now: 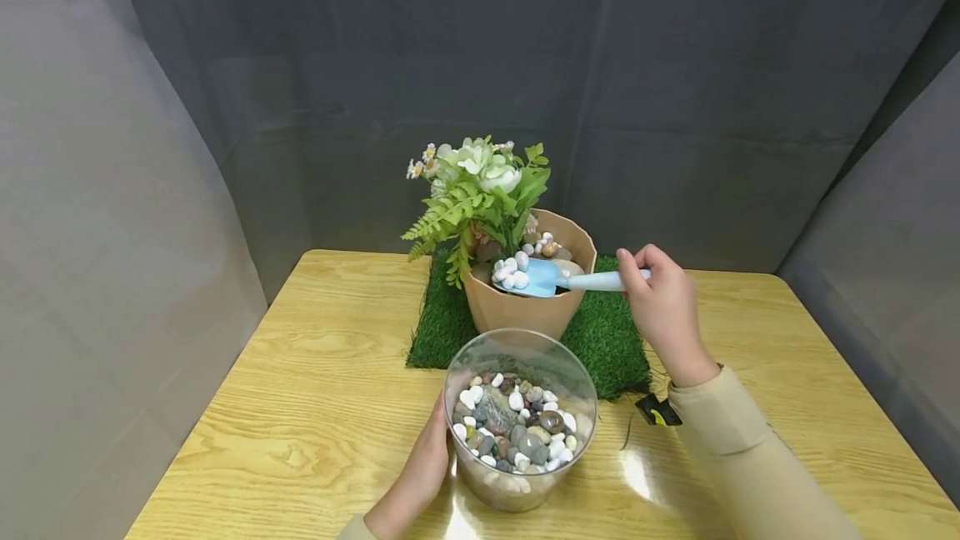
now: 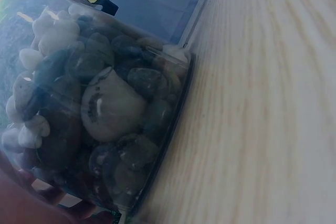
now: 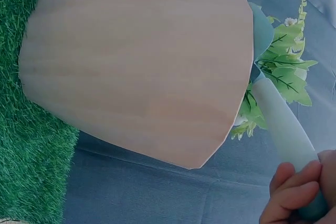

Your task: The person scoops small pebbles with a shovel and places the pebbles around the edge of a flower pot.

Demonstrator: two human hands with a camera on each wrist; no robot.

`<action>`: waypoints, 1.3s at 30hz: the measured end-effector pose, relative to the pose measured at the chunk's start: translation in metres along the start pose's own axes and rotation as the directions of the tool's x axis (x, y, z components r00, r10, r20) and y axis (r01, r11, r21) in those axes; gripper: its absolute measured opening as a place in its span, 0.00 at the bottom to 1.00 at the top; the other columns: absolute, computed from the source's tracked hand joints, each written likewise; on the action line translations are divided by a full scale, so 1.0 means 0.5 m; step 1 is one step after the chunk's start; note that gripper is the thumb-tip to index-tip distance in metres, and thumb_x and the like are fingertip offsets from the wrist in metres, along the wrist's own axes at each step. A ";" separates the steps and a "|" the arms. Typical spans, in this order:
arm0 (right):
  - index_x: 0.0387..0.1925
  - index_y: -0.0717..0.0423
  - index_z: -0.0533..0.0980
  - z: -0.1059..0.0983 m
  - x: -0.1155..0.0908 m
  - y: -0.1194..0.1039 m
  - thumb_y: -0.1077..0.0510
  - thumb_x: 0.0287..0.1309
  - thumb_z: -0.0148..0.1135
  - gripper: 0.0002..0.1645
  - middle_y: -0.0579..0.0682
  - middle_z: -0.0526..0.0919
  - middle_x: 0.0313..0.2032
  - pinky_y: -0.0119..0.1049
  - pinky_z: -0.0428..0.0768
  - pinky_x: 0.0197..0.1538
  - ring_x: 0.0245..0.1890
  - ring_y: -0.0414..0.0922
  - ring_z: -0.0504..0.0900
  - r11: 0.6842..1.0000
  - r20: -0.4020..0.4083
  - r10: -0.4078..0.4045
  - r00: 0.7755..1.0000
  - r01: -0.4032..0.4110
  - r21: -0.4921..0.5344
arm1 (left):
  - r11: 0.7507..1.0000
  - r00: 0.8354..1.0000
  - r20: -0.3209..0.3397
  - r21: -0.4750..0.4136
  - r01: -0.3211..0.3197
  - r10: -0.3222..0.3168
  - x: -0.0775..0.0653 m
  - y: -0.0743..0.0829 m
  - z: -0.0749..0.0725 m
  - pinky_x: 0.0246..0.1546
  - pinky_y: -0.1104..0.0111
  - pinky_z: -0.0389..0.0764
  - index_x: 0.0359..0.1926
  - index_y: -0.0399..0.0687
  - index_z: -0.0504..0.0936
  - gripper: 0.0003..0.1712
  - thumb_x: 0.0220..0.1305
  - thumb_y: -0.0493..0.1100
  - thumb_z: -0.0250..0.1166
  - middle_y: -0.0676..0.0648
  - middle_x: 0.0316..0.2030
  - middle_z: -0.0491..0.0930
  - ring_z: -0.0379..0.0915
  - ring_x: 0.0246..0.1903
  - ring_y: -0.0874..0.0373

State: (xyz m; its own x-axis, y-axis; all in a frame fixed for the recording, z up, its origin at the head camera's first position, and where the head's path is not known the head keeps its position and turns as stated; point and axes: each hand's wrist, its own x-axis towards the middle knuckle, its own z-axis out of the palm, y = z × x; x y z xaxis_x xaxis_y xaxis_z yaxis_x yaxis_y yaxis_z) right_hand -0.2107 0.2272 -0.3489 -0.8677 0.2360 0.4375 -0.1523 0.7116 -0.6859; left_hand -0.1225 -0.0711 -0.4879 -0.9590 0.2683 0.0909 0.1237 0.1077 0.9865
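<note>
My right hand [image 1: 663, 311] grips the pale handle of a small light-blue trowel [image 1: 540, 279]. Several white pebbles [image 1: 512, 271] lie on its blade, which is level above the near rim of a tan flowerpot [image 1: 525, 315]. White flowers and green leaves [image 1: 480, 190] stand in the pot, with stones [image 1: 555, 250] around them. Nearer to me, a clear container [image 1: 517, 486] of mixed pebbles [image 1: 536, 432] stands on the table. My left hand [image 1: 420, 461] holds its left side, and fingers [image 2: 50, 193] show along the wall in the left wrist view.
The pot stands on a green artificial-grass mat [image 1: 611, 357]. A small black-and-yellow object [image 1: 658, 411] is by the right sleeve. The wooden table [image 1: 300, 407] is enclosed by a dark curtain [image 1: 412, 65] behind and grey cloth at both sides.
</note>
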 end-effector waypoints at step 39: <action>0.36 0.59 0.78 0.006 -0.006 -0.021 0.48 0.72 0.63 0.17 0.51 0.79 0.22 0.30 0.70 0.21 0.16 0.41 0.71 0.968 -0.041 -0.097 0.994 0.103 0.228 | 0.999 0.999 0.007 -0.024 -0.034 0.035 -0.002 0.001 0.001 0.78 0.70 0.46 0.79 0.43 0.59 0.34 0.85 0.49 0.21 0.39 0.78 0.59 0.47 0.80 0.41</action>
State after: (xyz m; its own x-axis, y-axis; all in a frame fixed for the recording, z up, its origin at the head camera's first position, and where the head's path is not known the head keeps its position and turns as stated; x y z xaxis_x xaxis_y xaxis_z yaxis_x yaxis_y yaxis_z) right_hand -0.2078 0.2171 -0.3449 -0.8288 0.1932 0.5252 -0.3450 0.5625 -0.7514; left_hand -0.1212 -0.0711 -0.4875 -0.9524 0.2785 0.1241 0.1506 0.0757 0.9857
